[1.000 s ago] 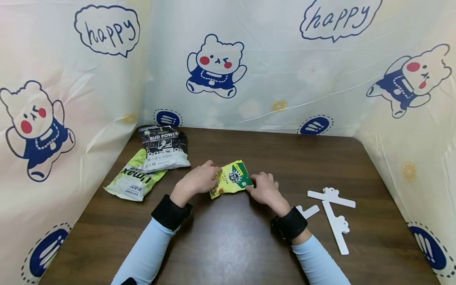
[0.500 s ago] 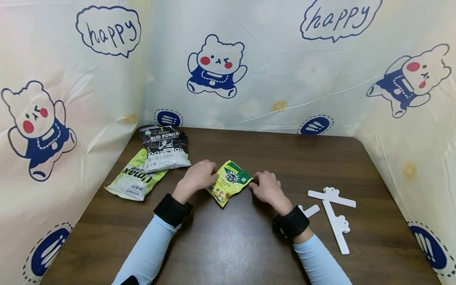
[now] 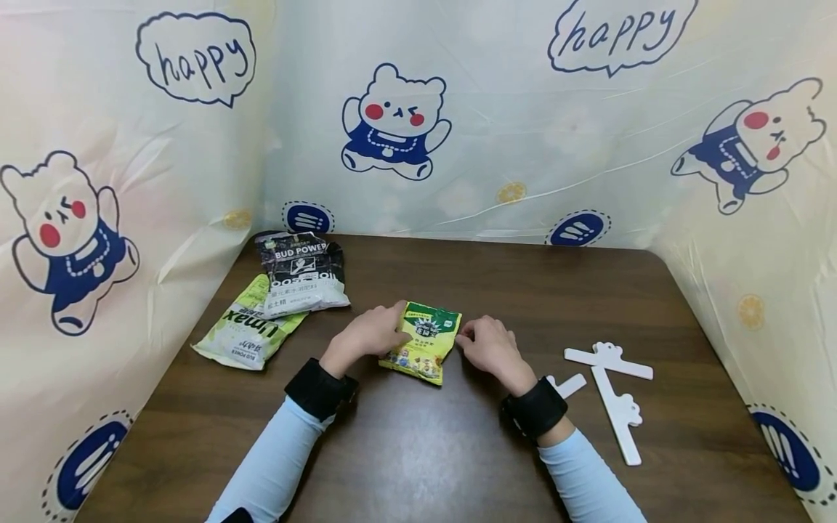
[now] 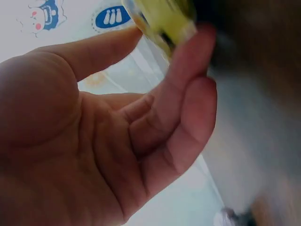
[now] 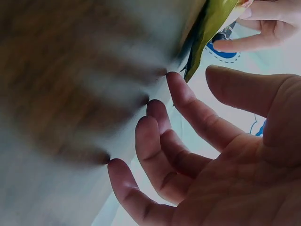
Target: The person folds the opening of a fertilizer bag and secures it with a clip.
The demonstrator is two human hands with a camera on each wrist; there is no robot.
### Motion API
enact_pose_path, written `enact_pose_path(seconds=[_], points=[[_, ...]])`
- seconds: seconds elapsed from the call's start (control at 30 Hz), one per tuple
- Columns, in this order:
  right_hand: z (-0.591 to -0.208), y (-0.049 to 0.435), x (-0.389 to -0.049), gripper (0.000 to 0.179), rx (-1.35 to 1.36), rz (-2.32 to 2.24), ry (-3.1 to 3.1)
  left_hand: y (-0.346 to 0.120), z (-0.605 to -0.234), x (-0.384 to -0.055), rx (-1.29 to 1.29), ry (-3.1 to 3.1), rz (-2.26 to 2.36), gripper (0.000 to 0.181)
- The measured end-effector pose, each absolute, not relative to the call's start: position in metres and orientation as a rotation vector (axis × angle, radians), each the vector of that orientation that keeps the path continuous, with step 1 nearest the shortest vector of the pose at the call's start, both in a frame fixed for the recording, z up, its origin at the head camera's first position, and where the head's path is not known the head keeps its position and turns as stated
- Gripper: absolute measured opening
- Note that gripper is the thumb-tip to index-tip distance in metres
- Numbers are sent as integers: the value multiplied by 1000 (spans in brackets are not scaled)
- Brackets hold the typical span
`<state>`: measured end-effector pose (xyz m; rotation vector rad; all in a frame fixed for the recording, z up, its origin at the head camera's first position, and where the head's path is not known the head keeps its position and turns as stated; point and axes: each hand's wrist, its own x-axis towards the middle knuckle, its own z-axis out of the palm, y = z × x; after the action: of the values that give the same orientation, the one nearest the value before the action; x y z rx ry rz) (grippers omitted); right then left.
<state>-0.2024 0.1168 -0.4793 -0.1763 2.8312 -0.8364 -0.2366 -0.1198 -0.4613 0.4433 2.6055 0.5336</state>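
In the head view a small yellow and green packet (image 3: 425,349) lies mid-table, its green band towards the back. My left hand (image 3: 369,332) grips its left edge, thumb at the lower part and fingers towards the top corner. The left wrist view has the yellow packet (image 4: 167,19) between the thumb and a curved finger. Just off the packet's right edge is my right hand (image 3: 489,347). Its fingers are loosely bent with the tips at the tabletop, and the right wrist view shows nothing between the thumb and fingers (image 5: 200,115).
A black and white bag (image 3: 304,269) overlaps a light green bag (image 3: 245,330) at the back left. On the right lie white strips (image 3: 615,414) with scalloped bumps, one partly behind the right wrist. A bear-print curtain (image 3: 497,131) encloses the brown table (image 3: 418,450).
The packet has turned clockwise, its lower end swinging towards the front and right, so it now stands nearly straight to me. The left hand shifts slightly along its edge; the right hand comes off it.
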Motion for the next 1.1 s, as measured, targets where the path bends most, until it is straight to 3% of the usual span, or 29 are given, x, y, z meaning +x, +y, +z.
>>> enact_pose_path(seconds=[0.13,0.4,1.1], points=[[-478,119,-204,17,-136,-833,2811,-113,-460,-232,458,2520,665,71],[-475,125,-204,17,-150,-836,2811,-113,-469,-239,377,2745,589,48],[-475,121,-204,15,-124,-977,2766,-108,-482,-235,502,2814,630,37]])
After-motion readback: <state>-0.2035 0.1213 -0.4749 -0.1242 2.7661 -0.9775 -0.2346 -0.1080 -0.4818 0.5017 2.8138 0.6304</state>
